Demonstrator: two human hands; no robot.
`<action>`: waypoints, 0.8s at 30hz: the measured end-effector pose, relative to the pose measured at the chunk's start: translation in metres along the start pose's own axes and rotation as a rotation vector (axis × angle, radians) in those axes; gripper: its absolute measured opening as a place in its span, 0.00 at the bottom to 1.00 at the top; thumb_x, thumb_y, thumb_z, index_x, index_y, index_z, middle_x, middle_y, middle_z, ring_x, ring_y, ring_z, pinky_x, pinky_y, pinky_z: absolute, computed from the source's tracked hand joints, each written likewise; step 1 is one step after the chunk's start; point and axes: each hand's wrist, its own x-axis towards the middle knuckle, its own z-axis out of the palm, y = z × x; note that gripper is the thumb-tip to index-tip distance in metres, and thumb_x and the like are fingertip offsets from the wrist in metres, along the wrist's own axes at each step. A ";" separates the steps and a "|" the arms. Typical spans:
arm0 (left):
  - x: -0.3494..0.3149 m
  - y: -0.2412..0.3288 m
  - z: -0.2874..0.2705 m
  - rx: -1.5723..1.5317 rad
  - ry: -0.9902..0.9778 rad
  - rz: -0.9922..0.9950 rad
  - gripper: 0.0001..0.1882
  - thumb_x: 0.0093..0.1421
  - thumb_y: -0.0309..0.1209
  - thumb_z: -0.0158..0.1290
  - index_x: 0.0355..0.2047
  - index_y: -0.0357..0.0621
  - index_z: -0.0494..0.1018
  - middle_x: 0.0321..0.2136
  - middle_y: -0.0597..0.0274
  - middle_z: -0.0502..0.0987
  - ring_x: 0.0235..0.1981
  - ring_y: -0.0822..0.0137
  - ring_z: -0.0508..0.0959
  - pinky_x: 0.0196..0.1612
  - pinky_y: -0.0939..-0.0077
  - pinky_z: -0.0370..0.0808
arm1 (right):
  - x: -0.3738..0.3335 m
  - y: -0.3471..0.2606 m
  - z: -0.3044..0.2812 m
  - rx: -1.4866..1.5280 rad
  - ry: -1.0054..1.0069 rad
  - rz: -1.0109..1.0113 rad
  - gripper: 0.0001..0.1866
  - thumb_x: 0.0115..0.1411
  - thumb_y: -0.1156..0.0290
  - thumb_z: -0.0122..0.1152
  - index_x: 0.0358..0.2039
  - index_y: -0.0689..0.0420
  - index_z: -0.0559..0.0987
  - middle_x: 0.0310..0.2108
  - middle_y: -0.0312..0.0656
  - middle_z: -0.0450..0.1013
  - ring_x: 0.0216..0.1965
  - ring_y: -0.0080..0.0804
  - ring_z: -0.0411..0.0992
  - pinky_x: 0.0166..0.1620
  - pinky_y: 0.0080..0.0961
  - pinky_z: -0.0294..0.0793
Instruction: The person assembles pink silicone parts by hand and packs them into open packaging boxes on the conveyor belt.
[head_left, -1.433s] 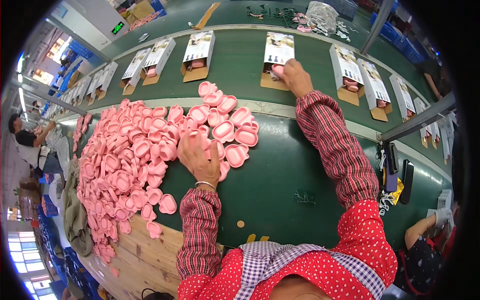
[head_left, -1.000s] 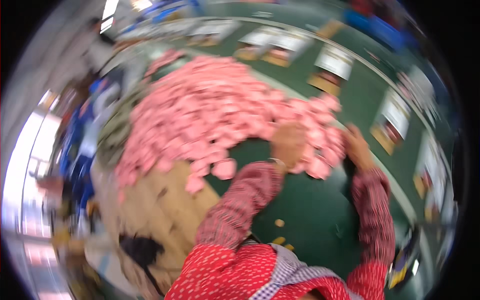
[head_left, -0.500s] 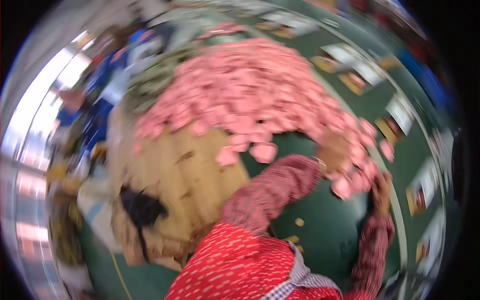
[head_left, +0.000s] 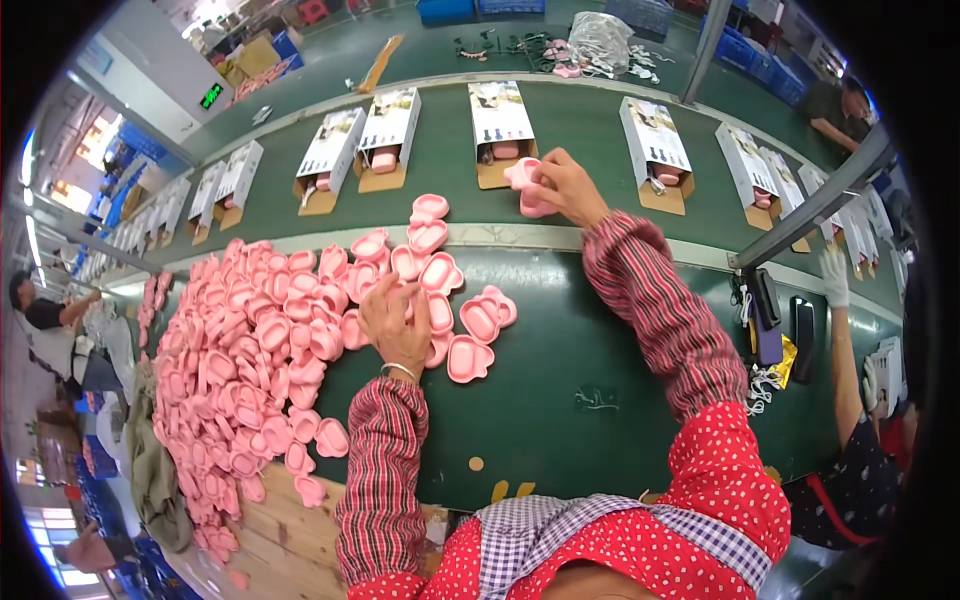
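Note:
My right hand (head_left: 570,190) pinches a pink, shallow rubbery shell with a rounded hollow (head_left: 523,172); a second pink shape shows beneath it. This hand is over the green belt, just right of an open-ended white box (head_left: 500,118). My left hand (head_left: 396,325) rests over the right edge of a heap of similar pink shells (head_left: 240,350). Its fingers are bent and apart, touching the shells; its fingertips are partly hidden among them. Loose pink shells (head_left: 470,358) lie to the right of that hand on the green tabletop (head_left: 530,430).
More white boxes (head_left: 655,135) with pink items at their open ends stand along the belt (head_left: 570,120). A metal post (head_left: 830,200) rises at right, near phones (head_left: 768,340) and cables. A gloved hand (head_left: 834,278) of another person is at far right. Wooden boards (head_left: 290,540) lie at lower left.
The view has swung toward the belt. My right hand has gone from the heap's edge to over the belt, now with pink shells in it. My left hand stays at the heap.

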 end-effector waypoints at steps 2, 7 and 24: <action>-0.005 -0.001 0.002 0.006 -0.008 -0.010 0.09 0.54 0.34 0.60 0.36 0.52 0.78 0.49 0.62 0.74 0.52 0.57 0.70 0.56 0.58 0.60 | 0.016 0.020 0.022 -0.131 0.021 0.084 0.10 0.56 0.63 0.65 0.32 0.56 0.79 0.37 0.42 0.68 0.36 0.42 0.73 0.39 0.34 0.73; -0.003 -0.002 0.004 -0.010 0.049 0.059 0.08 0.53 0.31 0.60 0.35 0.49 0.79 0.46 0.60 0.75 0.48 0.57 0.72 0.52 0.60 0.64 | 0.042 0.045 0.041 -0.469 0.192 0.260 0.09 0.60 0.64 0.57 0.40 0.52 0.76 0.44 0.42 0.67 0.37 0.48 0.75 0.37 0.42 0.76; 0.006 -0.002 0.011 0.025 0.026 0.004 0.09 0.54 0.33 0.60 0.37 0.52 0.79 0.48 0.62 0.74 0.51 0.58 0.70 0.54 0.58 0.61 | -0.036 0.014 -0.006 -0.141 -0.004 0.163 0.11 0.55 0.68 0.64 0.31 0.60 0.73 0.40 0.45 0.67 0.39 0.47 0.71 0.40 0.39 0.73</action>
